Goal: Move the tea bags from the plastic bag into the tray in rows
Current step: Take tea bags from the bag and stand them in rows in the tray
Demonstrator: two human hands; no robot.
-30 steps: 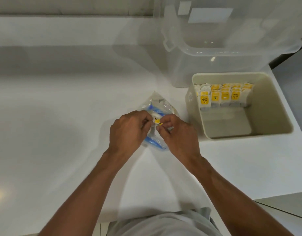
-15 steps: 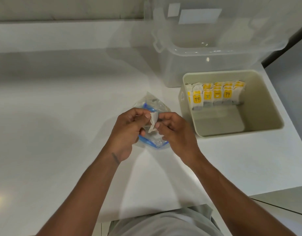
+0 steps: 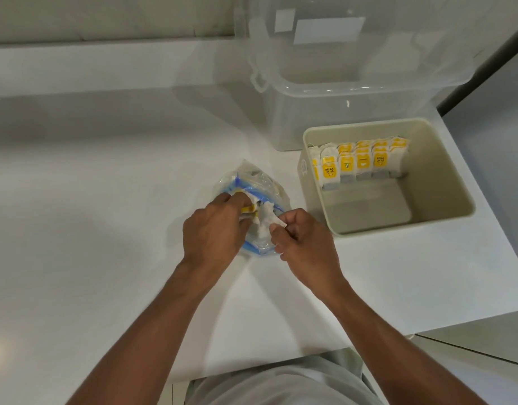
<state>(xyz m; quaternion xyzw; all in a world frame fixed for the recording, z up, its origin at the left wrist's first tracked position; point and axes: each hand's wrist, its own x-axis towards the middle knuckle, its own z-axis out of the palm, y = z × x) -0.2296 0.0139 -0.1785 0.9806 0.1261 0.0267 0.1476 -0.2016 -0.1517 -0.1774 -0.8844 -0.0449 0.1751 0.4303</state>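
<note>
A clear plastic bag (image 3: 253, 182) with a blue zip edge lies on the white counter, partly under both hands. My left hand (image 3: 215, 229) grips tea bags with yellow tags at the bag's mouth. My right hand (image 3: 303, 244) pinches a white tea bag (image 3: 265, 217) between thumb and fingers, just right of the left hand. A beige tray (image 3: 444, 182) stands to the right; rows of tea bags with yellow tags (image 3: 360, 162) stand against its far wall, and its near half is bare.
A large clear plastic storage box (image 3: 354, 92) stands behind the tray. The counter's right edge (image 3: 485, 229) runs close beside the tray, and its front edge is near my body. A wall bounds the counter at the back.
The white tea bag held upright between both hands has been drawn toward my right hand. My left hand has reached deeper into the bag's mouth, onto yellow-tagged tea bags.
</note>
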